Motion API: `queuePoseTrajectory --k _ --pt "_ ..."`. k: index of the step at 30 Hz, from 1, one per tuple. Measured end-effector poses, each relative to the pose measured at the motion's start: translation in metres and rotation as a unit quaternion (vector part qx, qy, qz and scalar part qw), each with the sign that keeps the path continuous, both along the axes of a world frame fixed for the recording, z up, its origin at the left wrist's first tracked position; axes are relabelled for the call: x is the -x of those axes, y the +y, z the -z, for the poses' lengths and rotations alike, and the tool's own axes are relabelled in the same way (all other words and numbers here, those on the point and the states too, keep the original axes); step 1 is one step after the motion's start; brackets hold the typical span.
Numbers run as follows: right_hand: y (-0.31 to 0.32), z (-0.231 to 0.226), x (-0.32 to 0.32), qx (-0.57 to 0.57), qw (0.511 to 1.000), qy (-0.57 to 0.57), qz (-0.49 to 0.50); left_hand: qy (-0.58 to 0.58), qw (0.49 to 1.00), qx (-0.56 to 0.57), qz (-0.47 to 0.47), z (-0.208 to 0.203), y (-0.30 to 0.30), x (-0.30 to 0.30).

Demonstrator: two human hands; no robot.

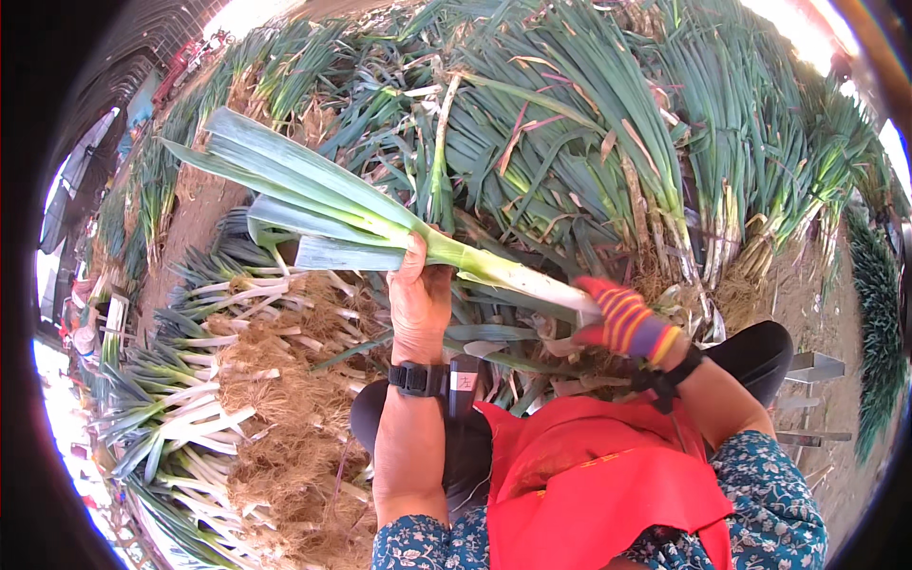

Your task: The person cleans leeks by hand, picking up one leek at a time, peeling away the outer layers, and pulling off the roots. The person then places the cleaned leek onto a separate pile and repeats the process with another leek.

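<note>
A large leek [494, 270] lies across in front of me, its green leaves fanned to the upper left and its white shank running down to the right. My bare left hand [418, 290] is closed around it where the leaves meet the shank. At the white end, my right hand [622, 321], in a red, yellow and purple striped glove, has its fingers closed around the tip. The roots at that end are hidden by the glove. Dark bands circle both wrists. Stripped leaves [513, 332] lie beneath the leek, just ahead of my lap.
To the left, leeks with white shanks and brown roots [275, 408] are piled in rows. Ahead stand tall bundles of untrimmed leeks [560, 123], reaching to the right. A red apron [598, 475] covers my lap. Beyond my right knee is a metal frame [812, 367] on bare soil.
</note>
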State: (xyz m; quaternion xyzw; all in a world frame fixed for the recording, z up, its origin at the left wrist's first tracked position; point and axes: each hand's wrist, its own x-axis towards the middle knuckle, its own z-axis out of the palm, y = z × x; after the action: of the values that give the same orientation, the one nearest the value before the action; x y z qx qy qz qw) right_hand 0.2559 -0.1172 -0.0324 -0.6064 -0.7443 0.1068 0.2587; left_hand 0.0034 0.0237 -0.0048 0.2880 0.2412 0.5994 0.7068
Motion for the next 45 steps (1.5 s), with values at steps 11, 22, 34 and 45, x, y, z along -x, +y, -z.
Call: queuePoseTrajectory --k 11,22,34,45 --pt "-0.001 0.001 0.032 0.139 0.958 0.210 0.140 0.257 0.951 -0.019 0.171 -0.001 -0.007 -0.018" --pt "0.027 -0.026 0.038 0.035 0.912 0.407 0.013 0.590 0.729 -0.183 0.296 0.082 -0.048 -0.052" --pt "0.046 -0.039 0.045 0.411 0.587 0.679 -0.160 -0.098 0.977 0.174 0.076 0.009 0.001 -0.037" --pt "-0.066 0.116 -0.104 0.369 0.926 -0.079 -0.022 0.024 0.985 0.155 -0.066 -0.009 0.012 -0.004"
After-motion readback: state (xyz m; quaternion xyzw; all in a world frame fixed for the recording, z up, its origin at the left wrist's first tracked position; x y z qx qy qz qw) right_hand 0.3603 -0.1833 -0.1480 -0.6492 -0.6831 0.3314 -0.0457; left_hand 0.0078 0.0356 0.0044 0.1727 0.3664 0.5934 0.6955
